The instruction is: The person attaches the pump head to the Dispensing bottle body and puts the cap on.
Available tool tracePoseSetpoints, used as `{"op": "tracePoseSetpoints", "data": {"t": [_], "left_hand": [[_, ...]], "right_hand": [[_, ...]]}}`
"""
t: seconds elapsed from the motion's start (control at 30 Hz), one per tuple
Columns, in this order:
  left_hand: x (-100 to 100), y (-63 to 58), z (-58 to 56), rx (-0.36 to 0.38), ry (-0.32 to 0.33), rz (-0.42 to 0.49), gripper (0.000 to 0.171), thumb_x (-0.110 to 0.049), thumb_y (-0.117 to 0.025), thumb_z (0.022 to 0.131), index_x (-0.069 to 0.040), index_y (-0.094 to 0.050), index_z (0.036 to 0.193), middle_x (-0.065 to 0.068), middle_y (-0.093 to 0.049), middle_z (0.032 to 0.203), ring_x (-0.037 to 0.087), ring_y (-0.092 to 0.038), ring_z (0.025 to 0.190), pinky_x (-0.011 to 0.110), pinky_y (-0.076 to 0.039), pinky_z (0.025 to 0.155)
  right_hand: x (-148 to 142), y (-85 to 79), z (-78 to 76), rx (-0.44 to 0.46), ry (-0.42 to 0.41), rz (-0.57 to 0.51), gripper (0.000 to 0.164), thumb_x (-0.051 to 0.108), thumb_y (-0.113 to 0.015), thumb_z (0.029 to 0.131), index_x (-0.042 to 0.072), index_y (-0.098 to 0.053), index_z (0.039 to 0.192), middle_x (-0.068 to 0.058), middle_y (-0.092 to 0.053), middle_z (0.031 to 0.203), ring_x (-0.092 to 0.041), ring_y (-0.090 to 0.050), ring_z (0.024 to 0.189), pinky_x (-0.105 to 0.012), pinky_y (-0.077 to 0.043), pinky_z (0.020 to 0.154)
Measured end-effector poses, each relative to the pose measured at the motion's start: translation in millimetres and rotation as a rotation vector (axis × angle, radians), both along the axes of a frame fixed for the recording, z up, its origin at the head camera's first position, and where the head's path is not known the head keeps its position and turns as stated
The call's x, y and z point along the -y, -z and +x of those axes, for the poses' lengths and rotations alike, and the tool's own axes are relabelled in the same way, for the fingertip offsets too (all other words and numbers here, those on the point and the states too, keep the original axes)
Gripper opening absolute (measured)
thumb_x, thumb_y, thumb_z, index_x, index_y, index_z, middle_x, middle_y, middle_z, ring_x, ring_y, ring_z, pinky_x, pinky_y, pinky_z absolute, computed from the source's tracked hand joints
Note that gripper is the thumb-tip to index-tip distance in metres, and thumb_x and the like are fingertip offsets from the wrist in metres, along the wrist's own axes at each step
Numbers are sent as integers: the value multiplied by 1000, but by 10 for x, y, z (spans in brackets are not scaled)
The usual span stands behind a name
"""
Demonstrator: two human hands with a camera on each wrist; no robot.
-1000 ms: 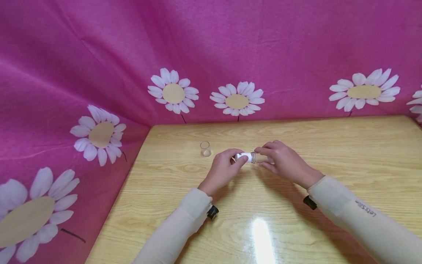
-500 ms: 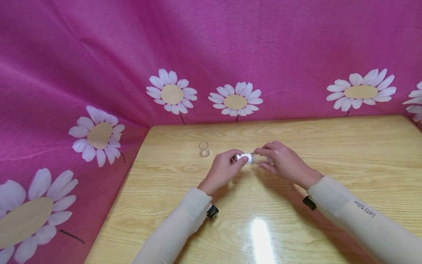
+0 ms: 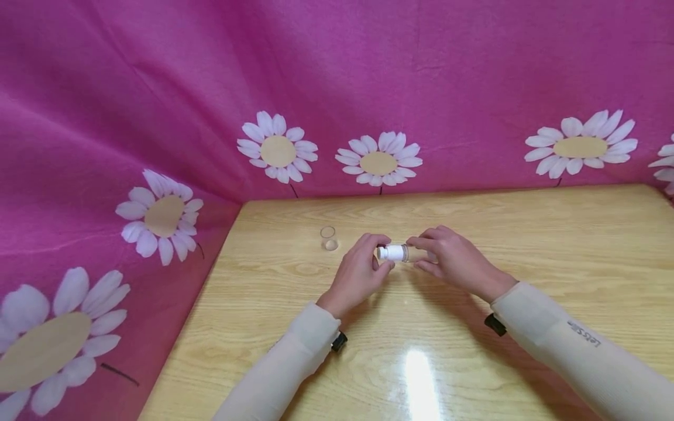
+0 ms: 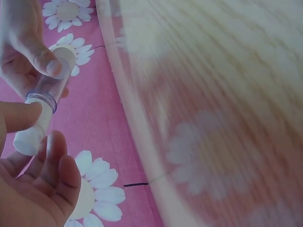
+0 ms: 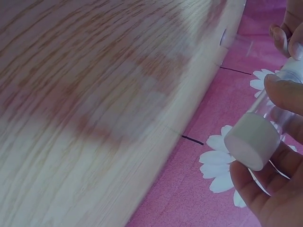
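Note:
A small clear bottle (image 3: 419, 253) with a white stepped top (image 3: 392, 252) lies sideways between the two hands, its top toward the left hand. My right hand (image 3: 454, 253) holds the clear body between thumb and fingers. In the right wrist view, the bottle's pale round base (image 5: 252, 141) shows beyond that hand. Around the white top, my left hand (image 3: 359, 273) stands with thumb and fingers spread loosely apart. In the left wrist view its upper digit (image 4: 21, 116) overlaps the white top, while the other fingers spread beside it.
A clear, cup-like cylinder (image 3: 330, 244) stands on the wooden table (image 3: 253, 298) to the left of the hands. Behind the table hangs a pink cloth (image 3: 463, 76) printed with white daisies, and it runs along the left side too.
My left thumb has come off the bottle's white top, and the left fingers have spread, showing more of that top. The right hand keeps its hold in the same place.

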State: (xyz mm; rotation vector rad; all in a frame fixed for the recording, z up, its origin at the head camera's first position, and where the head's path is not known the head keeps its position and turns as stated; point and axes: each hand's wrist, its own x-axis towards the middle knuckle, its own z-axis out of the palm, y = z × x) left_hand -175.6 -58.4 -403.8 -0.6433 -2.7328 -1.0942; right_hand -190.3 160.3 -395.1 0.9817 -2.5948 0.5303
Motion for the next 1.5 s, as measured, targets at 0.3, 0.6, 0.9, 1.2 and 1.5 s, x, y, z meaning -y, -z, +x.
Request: {"op": "tracePoseSetpoints", "data": {"t": [0.3, 0.6, 0.9, 1.2, 1.5], "left_hand": [[-17, -47, -11, 217, -139, 95, 46, -55, -55, 96, -17, -60, 122, -4, -63, 106, 10, -55, 72, 25, -46, 63], [-13, -44, -32, 261, -126, 119, 36, -50, -56, 97, -18, -63, 83, -3, -56, 71, 12, -47, 60, 24, -39, 56], [1, -72, -28, 293, -106, 131, 36, -49, -56, 98, -16, -62, 84, -1, -56, 73, 13, -48, 60, 25, -40, 55], [19, -65, -11, 254, -18, 178, 27, -25, -69, 94, -17, -63, 119, 0, -61, 89, 9, -48, 60, 20, -41, 51], [-33, -82, -29, 247, -113, 142, 46, -47, -60, 96, -15, -58, 129, -1, -65, 110, 9, -55, 69, 24, -46, 62]], "right_hand": [[-12, -24, -2, 12, 6, 1, 40, 14, -82, 80, 6, -71, 117, -14, -72, 101, -27, -66, 89, -44, -57, 77], [-2, -36, 19, 30, 13, 11, 39, 14, -82, 80, 6, -71, 116, -14, -72, 101, -27, -65, 89, -44, -57, 77], [1, -23, 18, 20, 7, -8, 40, 15, -83, 79, 6, -71, 117, -13, -72, 102, -27, -66, 90, -43, -58, 78], [2, -4, 20, 64, 22, -10, 41, 15, -82, 80, 6, -71, 118, -14, -72, 103, -26, -66, 89, -42, -58, 76], [-10, 0, 12, 50, 18, -12, 40, 15, -82, 81, 7, -71, 118, -14, -72, 101, -26, -66, 88, -43, -58, 76]]}}
